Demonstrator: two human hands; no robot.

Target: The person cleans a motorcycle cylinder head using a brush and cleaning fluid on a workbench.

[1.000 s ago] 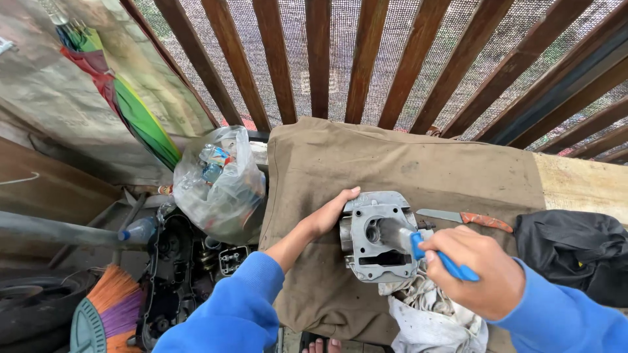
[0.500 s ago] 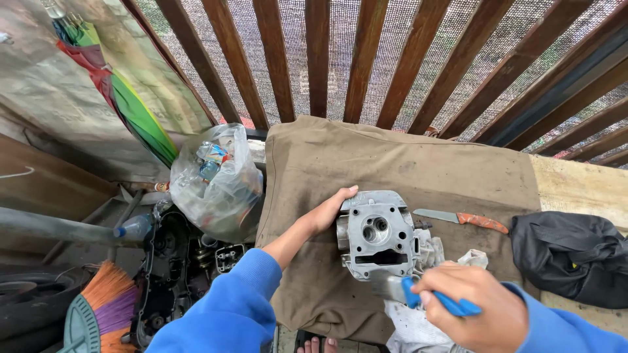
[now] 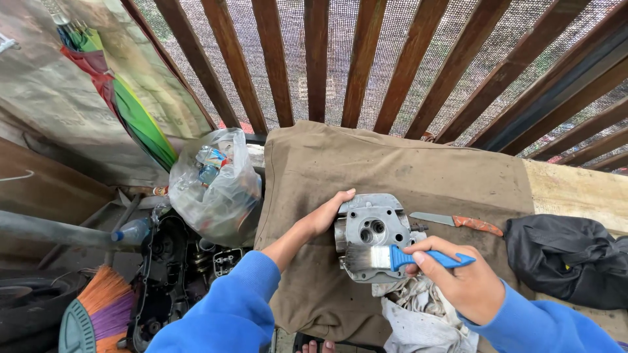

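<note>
We have brought our right hand (image 3: 466, 282) up from below. Its blue-handled brush (image 3: 399, 257) now lies sideways, bristles on the metal engine part (image 3: 369, 229).

I'm working in a rough, open-air repair corner, more shed than shop. Beyond my fingers (image 3: 340, 196) rise wooden slats (image 3: 366, 59) backed with mesh. An olive cloth (image 3: 392, 163) serves as my bench under them. Left of them sit greasy engine cases (image 3: 170, 261), a bag of rubbish (image 3: 216, 186) and a broom (image 3: 98, 314).
</note>
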